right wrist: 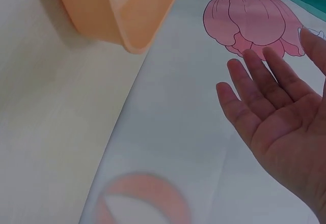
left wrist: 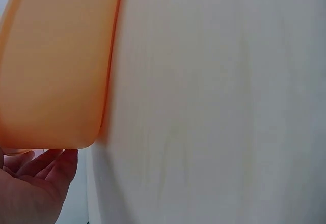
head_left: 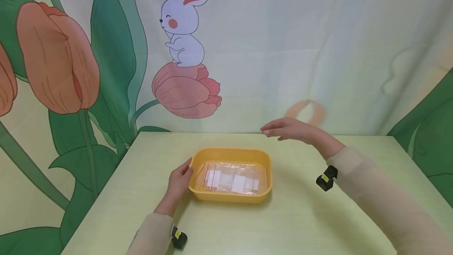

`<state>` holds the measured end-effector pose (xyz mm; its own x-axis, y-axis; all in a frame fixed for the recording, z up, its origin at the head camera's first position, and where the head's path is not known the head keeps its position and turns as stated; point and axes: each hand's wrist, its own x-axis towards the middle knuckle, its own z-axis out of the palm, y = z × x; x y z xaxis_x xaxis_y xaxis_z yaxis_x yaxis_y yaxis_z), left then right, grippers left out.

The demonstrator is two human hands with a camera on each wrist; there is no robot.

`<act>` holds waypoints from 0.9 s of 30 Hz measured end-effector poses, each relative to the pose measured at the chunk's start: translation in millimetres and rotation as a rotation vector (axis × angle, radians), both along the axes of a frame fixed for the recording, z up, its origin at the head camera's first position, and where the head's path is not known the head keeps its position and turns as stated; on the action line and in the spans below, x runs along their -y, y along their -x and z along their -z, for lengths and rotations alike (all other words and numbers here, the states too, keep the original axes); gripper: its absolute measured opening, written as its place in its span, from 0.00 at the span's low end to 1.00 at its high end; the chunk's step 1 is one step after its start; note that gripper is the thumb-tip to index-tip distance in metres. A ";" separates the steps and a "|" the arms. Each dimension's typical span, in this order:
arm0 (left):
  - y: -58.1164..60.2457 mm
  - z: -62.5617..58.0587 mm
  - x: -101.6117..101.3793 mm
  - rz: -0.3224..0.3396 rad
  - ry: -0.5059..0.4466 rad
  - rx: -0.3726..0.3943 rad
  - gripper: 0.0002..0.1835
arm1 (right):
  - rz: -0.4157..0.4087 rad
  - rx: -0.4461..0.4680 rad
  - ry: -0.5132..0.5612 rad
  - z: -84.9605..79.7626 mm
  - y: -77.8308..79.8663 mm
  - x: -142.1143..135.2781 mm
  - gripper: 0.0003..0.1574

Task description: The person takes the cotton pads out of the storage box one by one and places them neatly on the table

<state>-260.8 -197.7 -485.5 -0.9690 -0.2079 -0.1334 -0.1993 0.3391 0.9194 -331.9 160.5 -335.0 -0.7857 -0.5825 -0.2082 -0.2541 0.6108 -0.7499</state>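
A yellow plastic tray with rounded corners stands on the table. Inside it lie clear plastic bags with red seal lines and white label patches. At the tray's left end my left hand holds the rim, thumb at the top edge and fingers against the outer wall. The left wrist view shows those fingers at the end of the tray wall. My right hand is raised beyond the tray's far right corner, apart from it and holding nothing. Its palm and spread, slightly bent fingers show in the right wrist view.
The pale table ends at a hanging cloth backdrop printed with tulips and a rabbit. A small black camera sits on the right wrist, another black camera on the left.
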 end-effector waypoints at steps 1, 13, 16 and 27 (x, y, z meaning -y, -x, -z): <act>-0.1 -0.1 -0.1 0.000 -0.004 0.000 0.27 | -0.003 0.007 -0.001 -0.2 1.3 1.6 0.34; -1.2 -1.9 -0.2 0.002 -0.017 0.015 0.27 | -0.048 0.083 -0.015 0.4 11.6 27.0 0.33; -1.4 -2.5 -0.8 0.003 -0.023 0.017 0.27 | -0.059 0.108 -0.034 0.9 12.8 35.3 0.33; -0.7 -1.9 -0.5 0.000 -0.040 0.016 0.27 | -0.069 0.142 -0.094 9.5 18.3 59.5 0.33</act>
<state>-260.1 -197.2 -483.7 -0.9668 -0.2018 -0.1568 -0.2137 0.3023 0.9289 -350.2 101.0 -344.5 -0.7033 -0.6071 -0.3699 -0.1941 0.6646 -0.7216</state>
